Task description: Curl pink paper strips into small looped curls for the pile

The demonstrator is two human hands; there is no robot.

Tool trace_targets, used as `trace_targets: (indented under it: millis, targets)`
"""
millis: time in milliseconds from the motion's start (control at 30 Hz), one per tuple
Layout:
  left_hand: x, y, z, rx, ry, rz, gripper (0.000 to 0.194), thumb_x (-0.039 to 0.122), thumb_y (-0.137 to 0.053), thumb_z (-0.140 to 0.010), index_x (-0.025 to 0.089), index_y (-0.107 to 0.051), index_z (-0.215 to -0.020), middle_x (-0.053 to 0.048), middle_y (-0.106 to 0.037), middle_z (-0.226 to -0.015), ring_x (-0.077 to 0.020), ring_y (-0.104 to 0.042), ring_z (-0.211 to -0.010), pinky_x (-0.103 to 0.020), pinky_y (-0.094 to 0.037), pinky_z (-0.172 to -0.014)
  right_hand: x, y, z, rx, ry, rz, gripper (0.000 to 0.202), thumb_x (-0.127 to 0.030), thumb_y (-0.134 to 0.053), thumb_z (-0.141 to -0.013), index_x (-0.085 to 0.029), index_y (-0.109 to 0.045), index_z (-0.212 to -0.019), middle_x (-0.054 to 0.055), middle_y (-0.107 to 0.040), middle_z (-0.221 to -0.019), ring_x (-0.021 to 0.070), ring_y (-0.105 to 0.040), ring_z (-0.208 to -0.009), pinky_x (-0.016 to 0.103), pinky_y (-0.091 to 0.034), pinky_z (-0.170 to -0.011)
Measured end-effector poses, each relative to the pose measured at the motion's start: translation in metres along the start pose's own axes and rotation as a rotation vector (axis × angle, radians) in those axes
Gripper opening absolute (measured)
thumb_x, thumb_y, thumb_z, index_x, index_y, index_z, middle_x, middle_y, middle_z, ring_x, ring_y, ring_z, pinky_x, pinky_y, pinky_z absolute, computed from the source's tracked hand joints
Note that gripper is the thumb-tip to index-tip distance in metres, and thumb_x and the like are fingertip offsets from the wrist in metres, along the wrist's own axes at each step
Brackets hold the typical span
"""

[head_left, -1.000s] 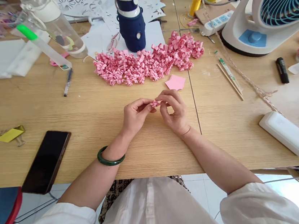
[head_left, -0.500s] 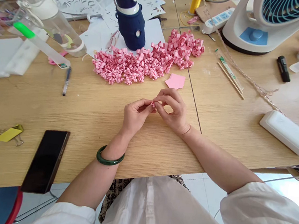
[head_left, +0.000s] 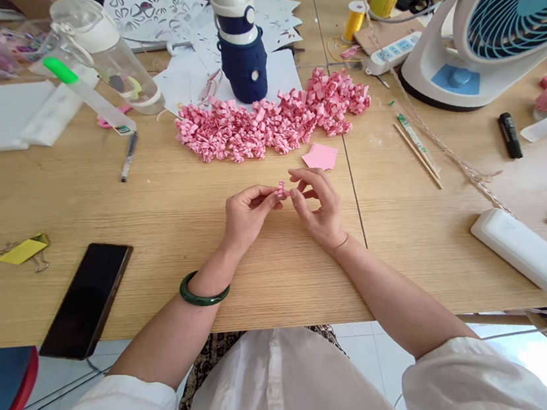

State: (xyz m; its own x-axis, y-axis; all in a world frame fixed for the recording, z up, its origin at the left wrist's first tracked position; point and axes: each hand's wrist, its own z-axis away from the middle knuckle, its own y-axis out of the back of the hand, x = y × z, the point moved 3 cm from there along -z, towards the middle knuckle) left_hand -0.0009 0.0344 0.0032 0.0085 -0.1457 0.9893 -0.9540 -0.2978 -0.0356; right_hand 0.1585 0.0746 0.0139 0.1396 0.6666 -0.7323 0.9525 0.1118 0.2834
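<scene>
A small pink curled paper flower point(head_left: 281, 189) is pinched between the thumb and fingertips of my left hand point(head_left: 247, 212), which wears a dark green bangle. My right hand point(head_left: 320, 207) is just right of it, fingers spread and thumb tip close to the flower; I cannot tell whether the thumb touches it. Beyond my hands lies a small stack of pink paper pieces point(head_left: 320, 156). Behind that, a long heap of similar pink paper flowers point(head_left: 247, 129) stretches across the table.
A blue bottle point(head_left: 244, 62) and a clear bottle point(head_left: 121, 66) stand behind and left of the heap. A phone point(head_left: 87, 298) and a binder clip point(head_left: 42, 243) lie at left. Rightward are a fan point(head_left: 455, 81), wooden sticks point(head_left: 418, 156), a marker point(head_left: 510, 135) and a white device point(head_left: 522, 249).
My right fingers have come off the paper flower and spread apart, so more of the flower shows. My left hand keeps its pinch in nearly the same place. The view has shifted slightly.
</scene>
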Motion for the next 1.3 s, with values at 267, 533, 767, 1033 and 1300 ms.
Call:
trace_targets:
  millis: [267, 533, 767, 1033, 1300]
  targets:
    - [-0.007, 0.003, -0.005, 0.122, 0.118, 0.089, 0.037, 0.049, -0.09, -0.07, 0.016, -0.075, -0.078, -0.007, -0.081, -0.082, -0.013, -0.07, -0.065, -0.028, -0.059, -0.071, 0.033, 0.003, -0.004, 0.115, -0.255, 0.008, 0.023, -0.021, -0.052, -0.097, -0.018, -0.074, -0.104, 0.007, -0.074, -0.1, 0.0151, -0.068, -0.084, 0.025, -0.055, -0.062]
    - [-0.009, 0.001, -0.017, 0.133, 0.211, 0.035, 0.037, 0.049, -0.085, -0.069, 0.015, -0.08, -0.082, -0.007, -0.08, -0.081, -0.0145, -0.067, -0.067, -0.031, -0.059, -0.072, 0.042, 0.004, -0.006, 0.099, -0.331, -0.039, 0.025, -0.024, -0.054, -0.093, -0.016, -0.075, -0.102, 0.009, -0.075, -0.096, 0.0189, -0.069, -0.084, 0.028, -0.058, -0.062]
    - [-0.006, -0.002, -0.014, -0.007, 0.163, -0.126, 0.019, 0.037, -0.086, -0.073, 0.019, -0.081, -0.072, -0.004, -0.078, -0.072, -0.0169, -0.068, -0.067, -0.029, -0.052, -0.072, 0.027, 0.001, -0.004, -0.155, -0.167, -0.099, 0.037, -0.03, -0.058, -0.097, -0.019, -0.075, -0.129, 0.016, -0.073, -0.13, 0.0194, -0.074, -0.101, 0.028, -0.064, -0.07]
    - [-0.013, 0.001, -0.009, 0.007, 0.15, -0.092, 0.019, 0.036, -0.086, -0.075, 0.019, -0.08, -0.074, -0.005, -0.078, -0.075, -0.0189, -0.07, -0.069, -0.029, -0.054, -0.073, 0.03, -0.011, 0.0, -0.134, -0.339, -0.164, 0.022, -0.03, -0.066, -0.087, -0.018, -0.077, -0.101, 0.008, -0.075, -0.098, 0.0142, -0.072, -0.074, 0.027, -0.061, -0.064]
    - [-0.017, 0.008, -0.007, 0.165, 0.155, 0.083, 0.037, 0.054, -0.075, -0.085, 0.017, -0.077, -0.088, -0.006, -0.078, -0.082, -0.0157, -0.07, -0.067, -0.029, -0.057, -0.073, 0.024, -0.025, -0.039, -0.123, -0.401, -0.202, 0.02, -0.034, -0.068, -0.084, -0.018, -0.07, -0.096, 0.003, -0.069, -0.086, 0.0149, -0.07, -0.072, 0.031, -0.068, -0.063]
